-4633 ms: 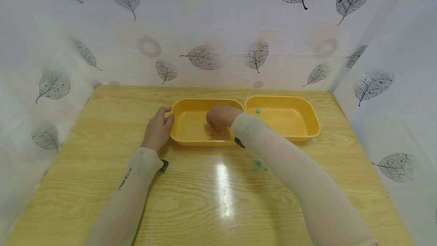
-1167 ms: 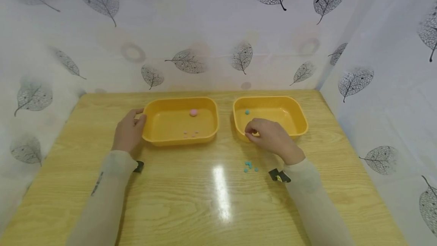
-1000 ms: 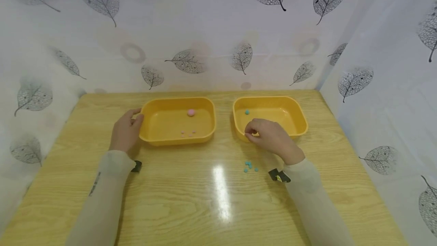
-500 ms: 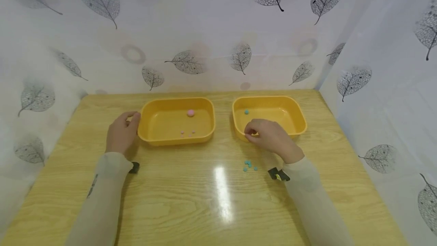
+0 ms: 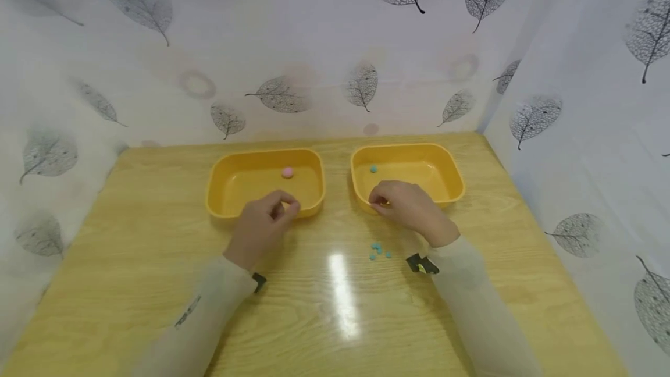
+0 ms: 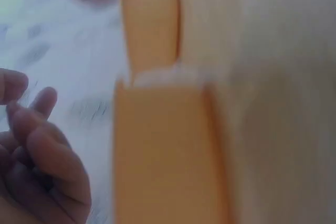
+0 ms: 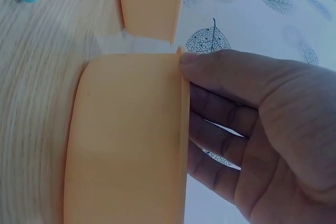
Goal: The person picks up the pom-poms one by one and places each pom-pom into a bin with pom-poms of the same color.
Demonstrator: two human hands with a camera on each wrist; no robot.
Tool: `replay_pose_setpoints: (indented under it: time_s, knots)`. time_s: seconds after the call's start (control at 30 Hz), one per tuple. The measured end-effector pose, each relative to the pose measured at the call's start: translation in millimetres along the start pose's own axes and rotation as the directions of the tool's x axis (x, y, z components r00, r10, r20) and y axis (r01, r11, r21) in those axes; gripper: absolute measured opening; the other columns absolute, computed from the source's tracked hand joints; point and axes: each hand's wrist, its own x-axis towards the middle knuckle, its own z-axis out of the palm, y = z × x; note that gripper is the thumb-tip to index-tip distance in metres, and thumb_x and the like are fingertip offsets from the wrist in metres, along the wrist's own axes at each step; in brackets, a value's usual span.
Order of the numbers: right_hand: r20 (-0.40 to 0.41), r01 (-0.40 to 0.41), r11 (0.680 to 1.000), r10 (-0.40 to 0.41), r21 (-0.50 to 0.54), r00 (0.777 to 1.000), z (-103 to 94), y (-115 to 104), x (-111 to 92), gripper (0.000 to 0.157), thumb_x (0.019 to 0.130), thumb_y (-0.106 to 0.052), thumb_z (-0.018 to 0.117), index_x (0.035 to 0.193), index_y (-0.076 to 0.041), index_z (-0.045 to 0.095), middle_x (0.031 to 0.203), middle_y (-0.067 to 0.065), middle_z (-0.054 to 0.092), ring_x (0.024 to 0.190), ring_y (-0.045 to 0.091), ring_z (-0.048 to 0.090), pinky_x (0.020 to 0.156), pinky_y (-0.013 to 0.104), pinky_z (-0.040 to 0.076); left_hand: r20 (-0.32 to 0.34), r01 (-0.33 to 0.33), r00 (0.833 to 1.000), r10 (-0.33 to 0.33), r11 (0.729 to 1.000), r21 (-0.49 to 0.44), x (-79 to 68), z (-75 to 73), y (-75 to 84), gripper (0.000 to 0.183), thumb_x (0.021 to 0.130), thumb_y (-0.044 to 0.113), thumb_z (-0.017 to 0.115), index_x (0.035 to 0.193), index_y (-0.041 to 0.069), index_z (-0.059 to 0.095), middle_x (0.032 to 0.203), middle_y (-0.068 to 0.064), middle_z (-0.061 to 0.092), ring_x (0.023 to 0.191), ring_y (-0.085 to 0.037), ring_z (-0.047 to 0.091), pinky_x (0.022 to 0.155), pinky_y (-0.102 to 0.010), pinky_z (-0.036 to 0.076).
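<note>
A yellow plastic tray (image 5: 211,191) stands on the left, with a pink ball (image 5: 287,173) near its back wall. My left hand (image 5: 262,226) is over this tray's front edge, fingers loosely curled around nothing; the left wrist view shows the fingers (image 6: 58,161) apart from the blurred orange-looking wall. The tray's front floor is hidden behind that hand. At the right-hand yellow tray (image 5: 419,176), my right hand (image 5: 410,208) pinches the front rim near its left corner, thumb (image 7: 199,66) outside and the other fingers inside. One small blue ball (image 5: 373,169) lies in that tray.
Several small blue balls (image 5: 378,249) lie on the wooden table (image 5: 293,319) in front of the right tray. A narrow gap separates the two trays. White leaf-patterned sheeting (image 5: 314,28) encloses the back and sides of the table.
The right hand has come out of the left tray to the right tray's rim. My left hand has let go of the left tray's left end and moved right, over its front edge.
</note>
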Motion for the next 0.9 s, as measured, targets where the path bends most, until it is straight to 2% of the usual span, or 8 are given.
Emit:
replay_pose_setpoints:
  time_s: [0.1,0.23,0.33,0.47,0.53,0.6,0.7,0.9]
  knots:
    - [0.008,0.004,1.000,-0.004,0.006,1.000,1.3,-2.8,1.5,0.005,0.088,-0.018,0.068,0.092,-0.016,0.071,0.087,-0.008,0.065,0.078,0.008,0.058,0.072,0.026,0.050,0.177,0.067,0.983,-0.046,0.991,-0.116,-4.3,34.8,4.3,0.034,0.091,0.056,0.052,0.099,0.026,0.067,0.066,0.004,0.056,0.054,-0.012,0.048,0.048,-0.028,0.043]
    - [0.013,0.028,0.999,-0.028,0.027,1.000,4.3,-7.6,3.5,0.006,0.089,-0.019,0.067,0.093,-0.016,0.071,0.088,-0.009,0.065,0.081,0.007,0.059,0.073,0.026,0.051,0.349,0.200,0.932,-0.094,0.938,-0.282,-5.8,69.1,4.8,0.040,0.092,0.053,0.053,0.109,0.019,0.066,0.067,-0.002,0.057,0.054,-0.014,0.051,0.050,-0.031,0.048]
    - [0.006,0.063,0.997,-0.063,0.035,0.998,6.7,-11.7,5.2,0.006,0.090,-0.018,0.067,0.093,-0.016,0.071,0.089,-0.008,0.065,0.082,0.007,0.060,0.074,0.025,0.051,0.442,0.340,0.889,-0.122,0.821,-0.459,-3.9,83.5,8.0,0.043,0.094,0.045,0.054,0.114,0.008,0.061,0.067,-0.009,0.056,0.051,-0.018,0.053,0.049,-0.037,0.052]
    - [-0.003,0.109,0.993,-0.109,0.041,0.994,9.7,-17.1,7.2,0.007,0.090,-0.018,0.067,0.094,-0.015,0.071,0.091,-0.007,0.066,0.084,0.008,0.061,0.075,0.025,0.051,0.496,0.495,0.849,-0.181,0.598,-0.631,0.8,93.0,11.8,0.046,0.096,0.038,0.055,0.112,-0.004,0.052,0.071,-0.010,0.056,0.053,-0.019,0.056,0.049,-0.044,0.054]
    - [-0.001,0.124,0.991,-0.124,0.039,0.992,11.9,-19.3,8.1,0.008,0.090,-0.018,0.066,0.095,-0.015,0.071,0.092,-0.007,0.066,0.085,0.008,0.061,0.076,0.024,0.051,0.489,0.519,0.848,-0.206,0.512,-0.684,2.8,96.0,11.4,0.046,0.096,0.035,0.055,0.109,-0.008,0.048,0.071,-0.008,0.056,0.053,-0.018,0.055,0.046,-0.042,0.053]
    - [-0.003,0.138,0.990,-0.138,0.039,0.990,13.7,-21.6,8.7,0.009,0.090,-0.019,0.066,0.096,-0.015,0.071,0.092,-0.007,0.065,0.085,0.008,0.061,0.076,0.024,0.051,0.476,0.525,0.850,-0.227,0.448,-0.723,4.3,98.4,10.3,0.046,0.096,0.033,0.056,0.108,-0.010,0.046,0.070,-0.007,0.056,0.053,-0.017,0.055,0.044,-0.040,0.051]
    - [-0.016,0.154,0.987,-0.154,0.046,0.988,16.1,-24.6,9.4,0.009,0.090,-0.019,0.066,0.097,-0.016,0.071,0.093,-0.008,0.065,0.086,0.007,0.060,0.076,0.024,0.051,0.449,0.514,0.858,-0.250,0.408,-0.754,5.9,101.2,7.8,0.048,0.094,0.035,0.059,0.108,-0.009,0.047,0.070,-0.005,0.057,0.054,-0.015,0.056,0.043,-0.035,0.050]
    - [-0.024,0.158,0.986,-0.156,0.052,0.987,18.2,-27.0,9.5,0.011,0.090,-0.019,0.066,0.099,-0.016,0.071,0.095,-0.008,0.064,0.086,0.007,0.060,0.075,0.023,0.051,0.413,0.500,0.864,-0.287,0.395,-0.771,8.8,105.1,5.9,0.050,0.091,0.038,0.063,0.108,-0.006,0.048,0.068,-0.002,0.055,0.053,-0.014,0.056,0.043,-0.032,0.049]
